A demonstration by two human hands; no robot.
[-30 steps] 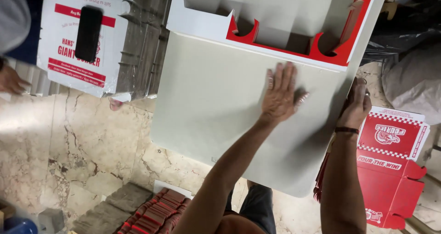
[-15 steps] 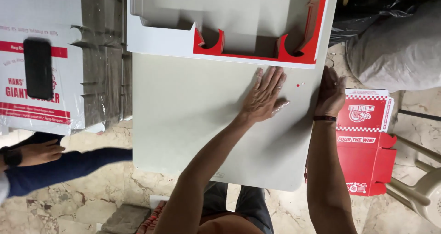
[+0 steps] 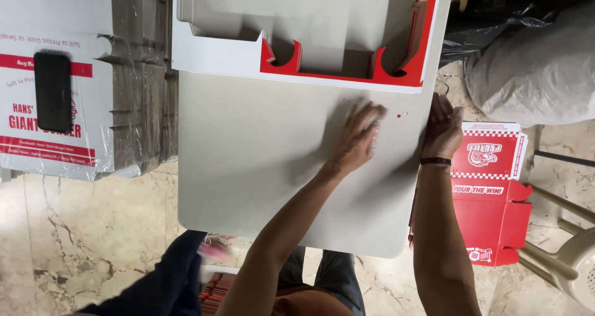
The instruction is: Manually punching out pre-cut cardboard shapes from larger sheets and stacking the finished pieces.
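Marble floor below, left hand (image 3: 358,136) lies flat, open on grey board (image 3: 260,161); right hand (image 3: 441,129) clamps its edge.

Both forearms bare, no sleeves in view. Right hand (image 3: 441,127): thin dark band round the wrist. Left hand (image 3: 358,136): nothing worn, blurred. Below the arms: dark grey trousers (image 3: 331,279) and an orange-brown top (image 3: 297,303), partly hidden.

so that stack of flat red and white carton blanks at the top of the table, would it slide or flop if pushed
The carton blanks lie flat on the smooth table, so they would probably slide easily. Thin die-cut card likely bends when lifted by an edge. Loose sheets may fan apart.
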